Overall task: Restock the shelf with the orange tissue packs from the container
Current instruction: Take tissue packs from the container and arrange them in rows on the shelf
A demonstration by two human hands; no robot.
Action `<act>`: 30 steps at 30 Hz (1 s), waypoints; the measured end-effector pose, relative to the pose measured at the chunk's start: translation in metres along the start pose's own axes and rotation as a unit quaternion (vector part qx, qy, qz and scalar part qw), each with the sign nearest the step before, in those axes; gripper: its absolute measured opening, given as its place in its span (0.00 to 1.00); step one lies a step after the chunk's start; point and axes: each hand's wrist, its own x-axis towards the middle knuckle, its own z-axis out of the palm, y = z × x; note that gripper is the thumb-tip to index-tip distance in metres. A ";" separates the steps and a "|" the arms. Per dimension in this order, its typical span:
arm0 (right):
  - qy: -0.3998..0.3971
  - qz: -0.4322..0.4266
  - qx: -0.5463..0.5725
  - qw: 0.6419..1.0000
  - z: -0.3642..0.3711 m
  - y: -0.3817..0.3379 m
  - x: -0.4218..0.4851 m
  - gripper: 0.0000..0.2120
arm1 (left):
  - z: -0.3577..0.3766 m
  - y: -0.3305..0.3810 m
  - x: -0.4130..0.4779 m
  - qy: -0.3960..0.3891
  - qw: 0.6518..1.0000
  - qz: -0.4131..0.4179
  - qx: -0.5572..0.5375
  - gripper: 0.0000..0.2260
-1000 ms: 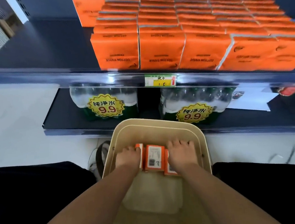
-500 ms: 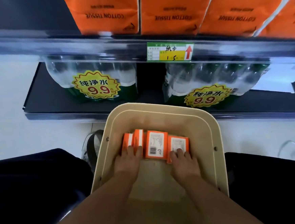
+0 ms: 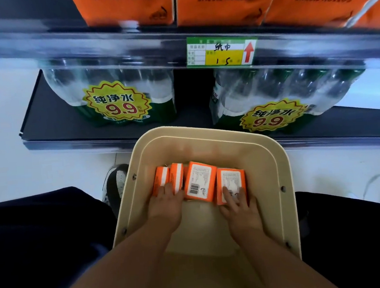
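Pointing shelfward lengthwise, orange tissue packs [image 3: 200, 182]

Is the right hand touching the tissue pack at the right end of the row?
Touching. The head view shows fingers of the right hand lying on the rightmost tissue pack, across its label.

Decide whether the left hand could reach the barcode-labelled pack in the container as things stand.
Probably yes: the barcode-labelled pack lies uncovered right beside the left hand, with nothing between them.
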 end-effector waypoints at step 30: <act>0.238 0.164 0.331 0.898 -0.037 0.019 0.002 0.30 | -0.028 -0.015 -0.008 0.184 0.945 0.011 -0.272 0.24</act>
